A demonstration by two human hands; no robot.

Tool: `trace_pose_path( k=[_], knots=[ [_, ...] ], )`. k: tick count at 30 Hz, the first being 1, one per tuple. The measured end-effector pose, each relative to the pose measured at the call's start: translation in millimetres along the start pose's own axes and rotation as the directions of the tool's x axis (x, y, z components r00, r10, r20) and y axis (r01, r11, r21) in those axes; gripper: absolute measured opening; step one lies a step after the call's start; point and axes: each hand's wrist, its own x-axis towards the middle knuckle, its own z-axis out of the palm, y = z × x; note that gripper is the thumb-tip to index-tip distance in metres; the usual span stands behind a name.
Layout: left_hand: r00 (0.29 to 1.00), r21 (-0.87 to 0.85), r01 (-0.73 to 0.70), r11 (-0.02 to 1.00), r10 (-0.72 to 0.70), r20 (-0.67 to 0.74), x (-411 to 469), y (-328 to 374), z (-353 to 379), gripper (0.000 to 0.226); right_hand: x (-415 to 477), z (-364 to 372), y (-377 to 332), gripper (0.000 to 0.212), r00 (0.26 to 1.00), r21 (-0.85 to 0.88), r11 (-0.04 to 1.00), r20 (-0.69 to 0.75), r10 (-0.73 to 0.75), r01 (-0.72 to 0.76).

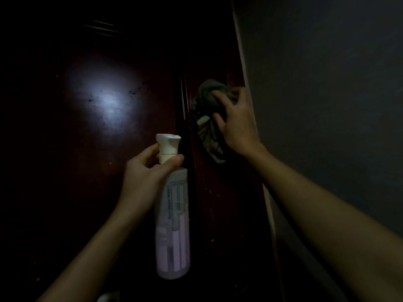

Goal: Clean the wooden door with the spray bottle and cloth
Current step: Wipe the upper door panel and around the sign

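Against the dark reddish-brown wooden door (87,149), close to its right edge beside the grey wall (327,105), the right hand (235,125) presses a crumpled grey cloth (207,99), with fingers and thumb curled over the wad. Lower left, the left hand (144,173) grips an upright white plastic spray bottle (173,225) by its neck.

I get one wide-angle view from the head, facing forward and slightly down, close against the wooden door (87,171), which fills the frame's left and centre. The left hand (144,173) and right hand (237,125) sit near, mid-frame; a grey wall (327,105) takes the right side.
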Motion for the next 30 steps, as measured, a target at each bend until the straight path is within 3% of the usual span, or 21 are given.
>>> trace_pose_path(
  k=[3, 5, 9, 13, 16, 17, 21, 24, 30],
  knots=[
    [1.0, -0.003, -0.004, 1.0, 0.004, -0.015, 4, -13, -1, 0.031, 26, 16, 11, 0.065, 0.985, -0.125, 0.978, 0.065, -0.158, 0.165],
    [0.999, 0.005, -0.002, 1.0, 0.002, -0.04, 3, -22, -5, 0.036, 29, 32, 22, 0.067, 0.978, -0.209, 0.958, 0.121, -0.172, 0.194],
    [0.996, -0.02, 0.015, 1.0, -0.016, -0.083, 1, -35, -7, 0.031, 9, 48, 19, 0.046, 0.995, 0.096, 0.994, 0.089, -0.054, 0.046],
    [0.996, -0.037, 0.005, 0.999, -0.009, -0.092, 3, -36, -1, 0.03, -13, 49, 11, 0.05, 0.997, 0.357, 0.931, 0.013, 0.082, -0.081],
    [0.995, -0.039, -0.02, 0.999, 0.016, -0.094, 3, -36, 4, 0.041, -30, 57, 10, 0.019, 0.991, 0.395, 0.909, 0.025, 0.133, -0.132],
    [0.995, -0.041, -0.029, 0.999, 0.025, -0.102, 3, -36, 5, 0.046, -36, 59, 11, 0.019, 0.993, 0.39, 0.914, 0.001, 0.12, -0.111],
    [0.992, -0.045, -0.036, 0.998, 0.03, -0.119, 2, -38, 13, 0.047, -50, 59, 16, 0.064, 0.99, 0.452, 0.885, -0.025, 0.141, -0.114],
    [0.993, -0.052, -0.024, 0.998, 0.018, -0.117, 2, -42, 17, 0.038, -52, 58, 15, 0.057, 0.987, 0.35, 0.923, 0.053, 0.15, -0.159],
    [0.994, -0.061, -0.015, 0.998, 0.008, -0.112, -6, -40, 25, 0.018, -95, 58, 12, 0.047, 0.98, 0.329, 0.924, 0.104, 0.17, -0.195]
  ],
)
